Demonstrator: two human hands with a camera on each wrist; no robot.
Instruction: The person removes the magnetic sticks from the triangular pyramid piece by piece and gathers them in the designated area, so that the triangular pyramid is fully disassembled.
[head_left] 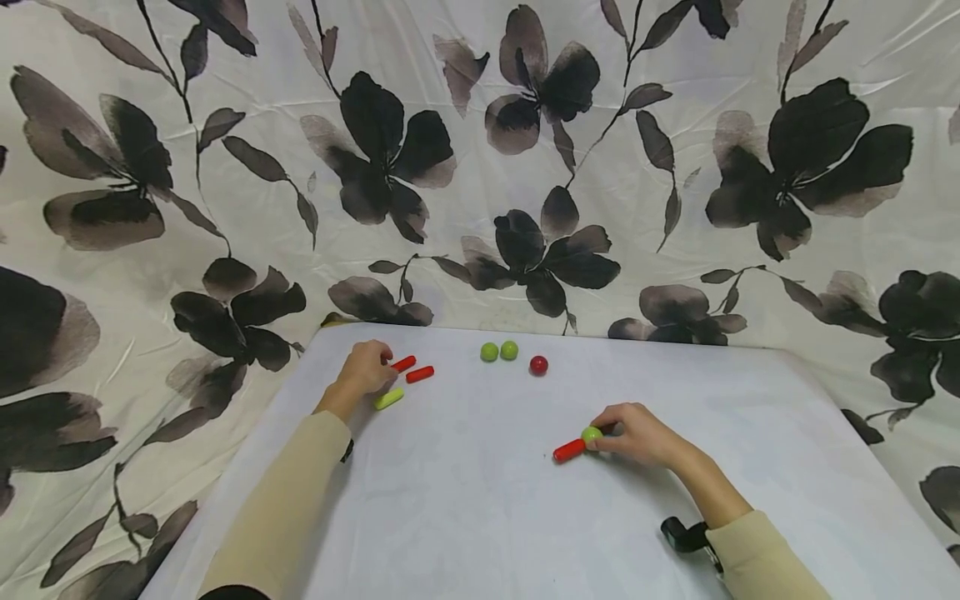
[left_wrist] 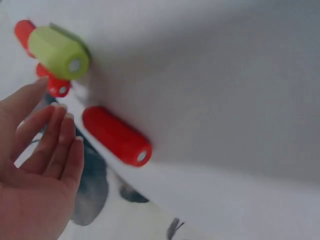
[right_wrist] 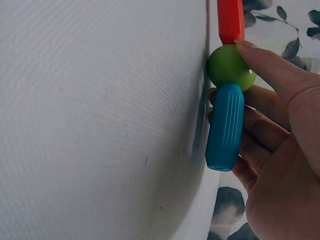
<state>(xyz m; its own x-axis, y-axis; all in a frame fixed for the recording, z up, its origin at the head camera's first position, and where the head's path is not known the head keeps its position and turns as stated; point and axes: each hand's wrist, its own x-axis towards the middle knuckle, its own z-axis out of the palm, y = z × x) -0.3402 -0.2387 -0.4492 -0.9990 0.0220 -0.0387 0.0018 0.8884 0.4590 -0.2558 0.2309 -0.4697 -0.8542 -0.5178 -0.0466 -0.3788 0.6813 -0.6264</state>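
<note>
My left hand [head_left: 366,367] is at the table's back left, its fingers loosely bent and nothing visibly gripped. Close to its fingertips lie a red rod [head_left: 405,363] and a second red rod [head_left: 420,374], with a yellow-green rod [head_left: 389,398] on the near side. The left wrist view shows the yellow-green rod [left_wrist: 57,52] and a red rod [left_wrist: 117,136] apart from the fingers. Over the table's middle right, my right hand [head_left: 637,433] pinches a green ball [right_wrist: 230,66]. A red rod [right_wrist: 231,20] and a blue rod [right_wrist: 225,127] join this ball on opposite sides.
Two green balls, one [head_left: 489,352] beside the other [head_left: 509,350], and a red ball [head_left: 538,365] lie near the white table's [head_left: 465,517] back edge. A flower-patterned cloth [head_left: 480,183] hangs behind it.
</note>
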